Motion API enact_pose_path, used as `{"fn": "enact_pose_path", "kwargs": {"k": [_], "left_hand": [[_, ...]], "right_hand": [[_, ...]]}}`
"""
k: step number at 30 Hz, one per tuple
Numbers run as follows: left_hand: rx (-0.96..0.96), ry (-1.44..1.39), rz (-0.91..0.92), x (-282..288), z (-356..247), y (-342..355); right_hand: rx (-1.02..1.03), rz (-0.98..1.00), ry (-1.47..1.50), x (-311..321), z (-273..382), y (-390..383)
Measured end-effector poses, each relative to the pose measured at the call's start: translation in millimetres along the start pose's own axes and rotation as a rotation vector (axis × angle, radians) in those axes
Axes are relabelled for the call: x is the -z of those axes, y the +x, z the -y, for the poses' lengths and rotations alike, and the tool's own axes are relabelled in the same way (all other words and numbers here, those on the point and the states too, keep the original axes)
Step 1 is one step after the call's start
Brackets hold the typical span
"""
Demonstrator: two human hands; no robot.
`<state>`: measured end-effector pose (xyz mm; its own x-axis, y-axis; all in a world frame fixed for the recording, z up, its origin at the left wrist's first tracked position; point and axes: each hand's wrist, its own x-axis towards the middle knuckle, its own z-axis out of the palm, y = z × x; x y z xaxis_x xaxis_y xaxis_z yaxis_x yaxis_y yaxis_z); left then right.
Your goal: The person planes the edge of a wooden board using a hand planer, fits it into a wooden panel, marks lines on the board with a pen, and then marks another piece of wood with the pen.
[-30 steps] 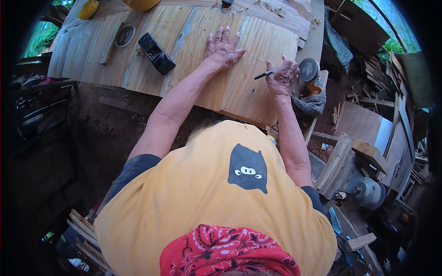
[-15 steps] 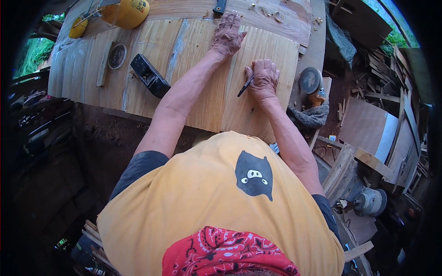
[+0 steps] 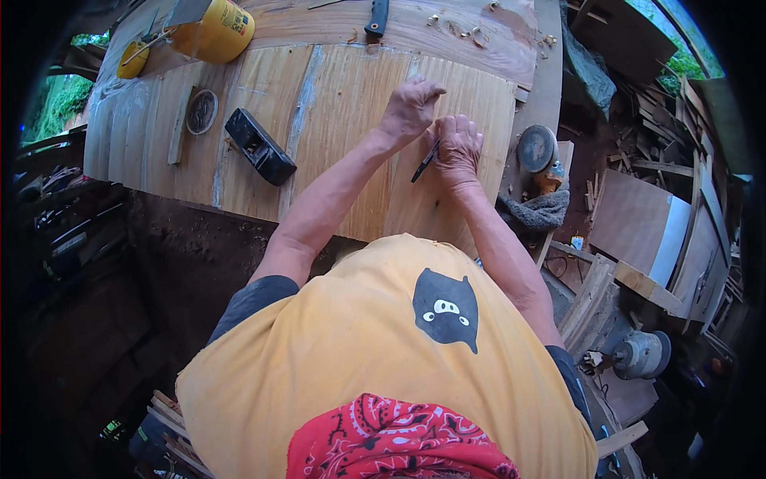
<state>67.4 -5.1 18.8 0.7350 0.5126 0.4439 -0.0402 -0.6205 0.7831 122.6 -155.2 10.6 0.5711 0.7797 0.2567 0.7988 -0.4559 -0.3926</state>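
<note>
My right hand (image 3: 459, 149) rests on the pale wooden panel (image 3: 351, 104), its fingers closed round a slim black pen-like stick (image 3: 425, 162) that points down and left from the thumb side. Just up and left of it is my left hand (image 3: 411, 108), curled with the fingertips bent in toward the right hand. Anything inside the left fingers is hidden. Left of my left forearm, a black hand plane (image 3: 259, 147) lies on the panel. Beyond the panel's far edge lies a dark-handled tool (image 3: 377, 17).
A yellow bucket (image 3: 223, 32) stands at the far left, with a round lid (image 3: 202, 112) and a thin wood strip (image 3: 182, 126) nearer. Wood shavings (image 3: 477, 36) lie at the back. To the right are a round grey disc (image 3: 537, 148), a grey cloth (image 3: 536, 209) and stacked boards (image 3: 630, 215).
My left hand has come nearer and right, from lying stretched out on the panel to curled beside my right hand. The right hand has barely moved and keeps the black stick.
</note>
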Motion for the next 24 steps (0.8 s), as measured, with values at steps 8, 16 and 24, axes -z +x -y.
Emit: {"fn": "enact_pose_path", "kwargs": {"k": [8,16,24], "left_hand": [[0.269,0.176,0.191,74.3,-26.0,-40.7],[0.002,0.829,0.237,4.0,40.9,31.2],[-0.239,0.578,0.154,-5.3,35.6,-9.5]], "right_hand": [[0.005,0.000,-0.016,2.1,-0.2,1.1],[-0.008,0.008,-0.003,4.7,2.9,-0.3],[0.002,-0.075,0.059,0.7,-2.1,1.3]]}}
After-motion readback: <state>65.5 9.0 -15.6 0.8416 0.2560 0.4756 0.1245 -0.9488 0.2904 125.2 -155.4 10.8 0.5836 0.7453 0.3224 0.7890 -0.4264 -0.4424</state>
